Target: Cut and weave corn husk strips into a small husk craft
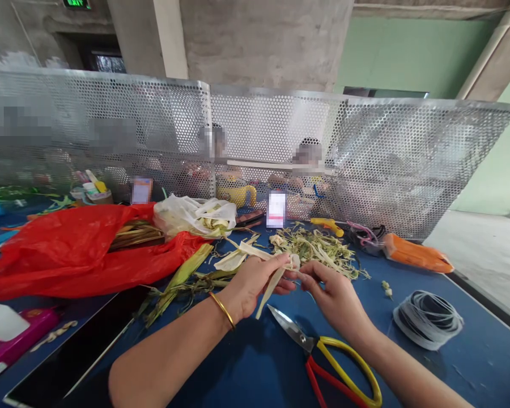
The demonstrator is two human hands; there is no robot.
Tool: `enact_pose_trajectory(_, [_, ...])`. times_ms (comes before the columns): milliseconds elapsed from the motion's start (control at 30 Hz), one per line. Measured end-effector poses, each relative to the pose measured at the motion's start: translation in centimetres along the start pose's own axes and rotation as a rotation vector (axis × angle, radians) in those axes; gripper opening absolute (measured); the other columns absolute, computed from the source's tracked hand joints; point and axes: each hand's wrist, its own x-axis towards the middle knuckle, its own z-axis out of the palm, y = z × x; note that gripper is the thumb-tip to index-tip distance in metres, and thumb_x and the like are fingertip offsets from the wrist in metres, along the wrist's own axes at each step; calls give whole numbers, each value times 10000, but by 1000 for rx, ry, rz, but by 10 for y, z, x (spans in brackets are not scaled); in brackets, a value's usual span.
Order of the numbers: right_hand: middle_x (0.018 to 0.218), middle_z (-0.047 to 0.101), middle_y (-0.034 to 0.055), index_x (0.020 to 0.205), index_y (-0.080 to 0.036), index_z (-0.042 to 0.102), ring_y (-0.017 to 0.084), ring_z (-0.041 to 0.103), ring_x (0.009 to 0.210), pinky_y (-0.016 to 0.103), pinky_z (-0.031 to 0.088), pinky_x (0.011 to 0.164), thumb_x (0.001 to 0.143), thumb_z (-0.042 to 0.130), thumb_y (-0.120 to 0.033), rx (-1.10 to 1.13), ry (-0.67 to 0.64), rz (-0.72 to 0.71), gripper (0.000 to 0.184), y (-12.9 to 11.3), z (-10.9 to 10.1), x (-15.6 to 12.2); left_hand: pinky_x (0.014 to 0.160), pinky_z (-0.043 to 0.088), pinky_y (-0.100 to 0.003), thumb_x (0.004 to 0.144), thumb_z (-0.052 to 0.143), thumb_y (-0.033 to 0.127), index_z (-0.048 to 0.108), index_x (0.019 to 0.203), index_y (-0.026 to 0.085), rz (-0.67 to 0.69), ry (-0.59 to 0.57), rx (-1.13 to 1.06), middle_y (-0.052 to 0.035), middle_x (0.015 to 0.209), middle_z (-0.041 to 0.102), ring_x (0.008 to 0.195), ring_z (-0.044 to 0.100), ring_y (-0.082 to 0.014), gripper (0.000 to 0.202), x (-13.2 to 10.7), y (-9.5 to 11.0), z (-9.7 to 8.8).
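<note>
My left hand [255, 283] and my right hand [329, 292] meet over the blue table [246, 362], both pinched on a pale strip of corn husk [276, 275] that hangs down between them. A gold bangle [221, 309] sits on my left wrist. Scissors [323, 354] with a yellow and a red handle lie shut on the table just below my right forearm. Behind my hands lies a heap of shredded husk scraps [318, 246]. Green husk leaves [182, 277] lie to the left of my left hand.
A red plastic bag [68, 249] with husks and a white plastic bag [191, 215] lie at the left. A coil of grey cord [427, 318] and an orange tool [414, 255] are at the right. A perforated metal screen [365, 147] crosses the back, with people behind it.
</note>
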Motion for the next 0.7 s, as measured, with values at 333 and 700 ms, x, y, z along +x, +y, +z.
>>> enact_pose_trajectory(333, [577, 581, -31, 668, -213, 532, 126, 499, 534, 233, 318, 513, 889, 500, -272, -88, -123, 11, 231, 1, -15, 2, 400, 160, -185, 592, 803, 335, 633, 756, 132, 89, -11, 118, 39, 577, 560, 419, 350, -28, 312, 8, -7, -6])
enact_pose_trajectory(700, [885, 684, 34, 895, -219, 679, 172, 634, 817, 288, 476, 711, 865, 593, -310, 93, -15, -95, 128, -3, -26, 5, 600, 384, -224, 609, 692, 165, 684, 649, 166, 147, -190, 370, 18, 650, 633, 636, 529, -120, 41, -8, -12, 10])
